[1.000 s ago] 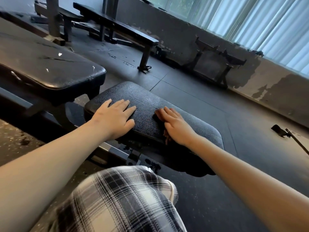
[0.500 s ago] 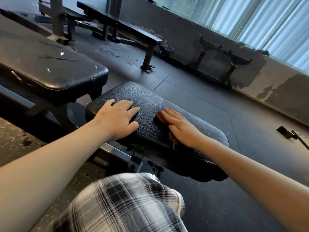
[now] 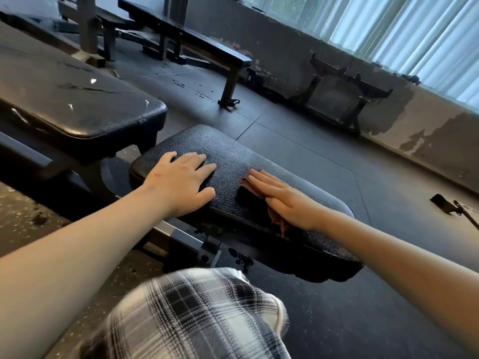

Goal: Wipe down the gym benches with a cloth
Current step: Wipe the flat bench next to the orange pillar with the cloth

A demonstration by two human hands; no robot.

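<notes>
Head view: your right hand [image 3: 282,200] is pressing the cloth [image 3: 276,219] with straight fingers, left hand [image 3: 178,182] is resting flat on the counter [image 3: 233,151]

Cloth [image 3: 278,222] mostly covered
The right hand [image 3: 282,200] hides all but a brown edge; the plaid garment [image 3: 197,320] is blurred and cut off below.
</notes>
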